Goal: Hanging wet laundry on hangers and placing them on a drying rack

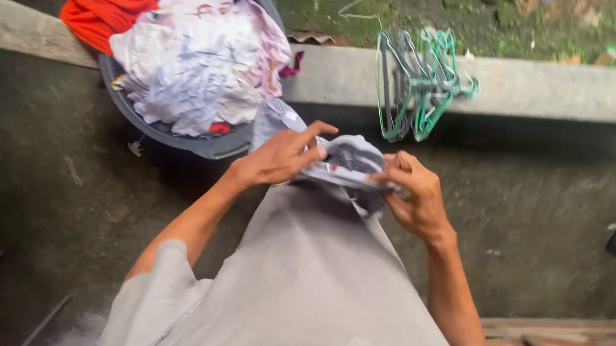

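Upper left of the frame, a grey tub [126, 104] heaped with pale laundry [198, 58] and an orange cloth [99, 15]; centre, the left hand [279, 156] and right hand [412, 195] both grip a bunched grey-white garment [347, 162]; upper right of centre, green wire hangers [417, 78] hang on the concrete ledge [546, 87].

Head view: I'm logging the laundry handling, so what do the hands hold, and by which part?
Both hold one bunched grey garment: left hand on its left side, right hand on its right edge.
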